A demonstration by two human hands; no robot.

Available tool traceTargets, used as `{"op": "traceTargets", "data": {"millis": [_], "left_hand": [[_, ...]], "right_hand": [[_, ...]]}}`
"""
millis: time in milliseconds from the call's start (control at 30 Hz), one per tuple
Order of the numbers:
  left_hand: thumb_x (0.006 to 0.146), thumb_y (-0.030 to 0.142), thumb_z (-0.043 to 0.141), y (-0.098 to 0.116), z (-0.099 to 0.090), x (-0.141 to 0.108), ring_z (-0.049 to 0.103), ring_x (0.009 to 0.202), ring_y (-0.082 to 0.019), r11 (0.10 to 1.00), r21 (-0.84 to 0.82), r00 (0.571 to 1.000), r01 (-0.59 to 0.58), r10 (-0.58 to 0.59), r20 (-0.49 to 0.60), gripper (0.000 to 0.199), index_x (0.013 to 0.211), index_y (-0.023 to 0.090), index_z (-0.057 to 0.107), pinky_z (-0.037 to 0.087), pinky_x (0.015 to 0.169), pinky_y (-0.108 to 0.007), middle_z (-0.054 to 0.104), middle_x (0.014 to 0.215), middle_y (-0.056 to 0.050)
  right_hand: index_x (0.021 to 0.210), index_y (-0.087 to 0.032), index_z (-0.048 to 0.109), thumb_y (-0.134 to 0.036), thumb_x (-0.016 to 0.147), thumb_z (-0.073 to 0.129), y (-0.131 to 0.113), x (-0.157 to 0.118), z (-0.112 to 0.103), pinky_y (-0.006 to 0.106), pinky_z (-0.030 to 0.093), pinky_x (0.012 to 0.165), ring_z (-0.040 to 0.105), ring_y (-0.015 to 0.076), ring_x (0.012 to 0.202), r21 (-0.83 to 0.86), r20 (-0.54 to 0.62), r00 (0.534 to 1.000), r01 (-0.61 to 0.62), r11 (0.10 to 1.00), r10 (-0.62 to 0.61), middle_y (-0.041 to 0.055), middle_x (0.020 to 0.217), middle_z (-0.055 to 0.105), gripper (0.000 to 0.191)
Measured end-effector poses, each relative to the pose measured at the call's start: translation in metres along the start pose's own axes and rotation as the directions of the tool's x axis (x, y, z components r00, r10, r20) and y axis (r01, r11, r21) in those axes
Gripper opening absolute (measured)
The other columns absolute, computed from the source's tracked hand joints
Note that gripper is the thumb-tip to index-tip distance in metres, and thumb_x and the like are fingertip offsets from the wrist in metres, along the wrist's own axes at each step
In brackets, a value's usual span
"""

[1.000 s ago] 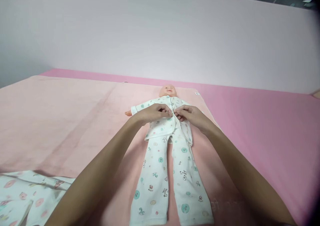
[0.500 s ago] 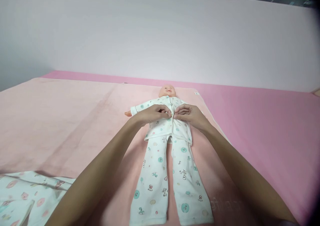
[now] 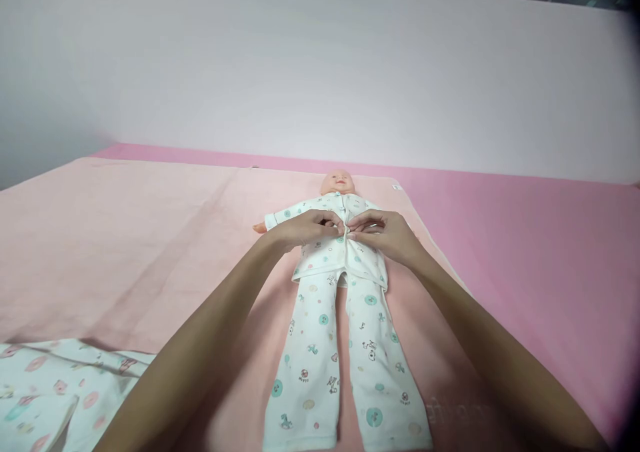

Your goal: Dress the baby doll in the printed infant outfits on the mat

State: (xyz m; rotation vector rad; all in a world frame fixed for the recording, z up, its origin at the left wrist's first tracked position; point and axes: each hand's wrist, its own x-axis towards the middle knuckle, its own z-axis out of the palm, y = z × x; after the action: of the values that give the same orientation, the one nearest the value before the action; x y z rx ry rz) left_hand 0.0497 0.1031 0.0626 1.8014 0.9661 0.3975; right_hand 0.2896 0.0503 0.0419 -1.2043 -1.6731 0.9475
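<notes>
A baby doll lies on its back, head away from me. It wears a white printed jacket and matching trousers. My left hand pinches the left front edge of the jacket near mid-chest. Opposite it, my right hand pinches the right front edge, with the fingertips of both hands nearly meeting at the front opening. Whatever fastening lies between the fingers is too small to make out. The doll's arm on the left stretches out sideways; the other arm is mostly hidden behind my right hand.
A peach blanket lies under the doll, on a pink mat that shows at the right and back. Another printed white cloth rests at the lower left. Behind stands a pale wall.
The view has shifted slightly. Both hands stay at the jacket's front opening, and the right hand's fingers have moved a little against the edge.
</notes>
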Motion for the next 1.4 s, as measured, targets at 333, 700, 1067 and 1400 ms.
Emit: {"op": "traceTargets", "data": {"millis": [333, 700, 1067, 1400], "left_hand": [[0.086, 0.041, 0.070, -0.001, -0.002, 0.000, 0.040, 0.073, -0.015, 0.999, 0.010, 0.999, -0.037, 0.037, 0.030, 0.020, 0.100, 0.027, 0.076, 0.029, 0.064, -0.029, 0.046, 0.083, -0.001], [0.089, 0.043, 0.070, 0.001, -0.004, -0.002, 0.040, 0.074, -0.015, 0.998, 0.023, 0.996, -0.066, 0.064, 0.063, 0.021, 0.102, 0.027, 0.076, 0.028, 0.063, -0.028, 0.044, 0.085, -0.001], [0.085, 0.045, 0.072, 0.004, -0.001, -0.002, 0.038, 0.070, -0.015, 0.997, 0.067, 0.999, -0.033, 0.032, 0.016, 0.024, 0.098, 0.026, 0.078, 0.027, 0.061, -0.029, 0.042, 0.081, -0.001], [0.084, 0.040, 0.072, -0.006, 0.002, 0.006, 0.038, 0.069, -0.014, 0.999, 0.024, 0.999, -0.047, 0.047, -0.025, 0.020, 0.095, 0.025, 0.079, 0.027, 0.063, -0.028, 0.039, 0.078, 0.001]], "right_hand": [[0.092, -0.025, 0.078, -0.044, 0.081, 0.087, -0.011, -0.007, 0.007, 0.040, 0.064, 0.088, 0.076, 0.0223, 0.090, -0.159, -0.126, 0.991, 0.032, 0.987, -0.053, 0.0039, 0.097, 0.080, 0.024], [0.087, -0.029, 0.086, -0.037, 0.084, 0.083, -0.006, -0.003, 0.001, 0.042, 0.062, 0.093, 0.077, 0.0249, 0.096, -0.130, -0.069, 0.997, 0.022, 0.991, -0.032, 0.0015, 0.096, 0.083, 0.009], [0.096, -0.028, 0.086, -0.036, 0.083, 0.084, -0.010, -0.010, 0.010, 0.046, 0.062, 0.101, 0.077, 0.0254, 0.100, -0.092, -0.105, 0.994, -0.033, 0.995, 0.023, 0.0034, 0.104, 0.083, 0.015], [0.119, -0.031, 0.061, -0.029, 0.093, 0.074, -0.007, -0.015, 0.022, 0.042, 0.060, 0.095, 0.074, 0.0238, 0.103, -0.313, -0.104, 0.972, 0.168, 0.935, -0.210, 0.0014, 0.105, 0.077, 0.028]]}}
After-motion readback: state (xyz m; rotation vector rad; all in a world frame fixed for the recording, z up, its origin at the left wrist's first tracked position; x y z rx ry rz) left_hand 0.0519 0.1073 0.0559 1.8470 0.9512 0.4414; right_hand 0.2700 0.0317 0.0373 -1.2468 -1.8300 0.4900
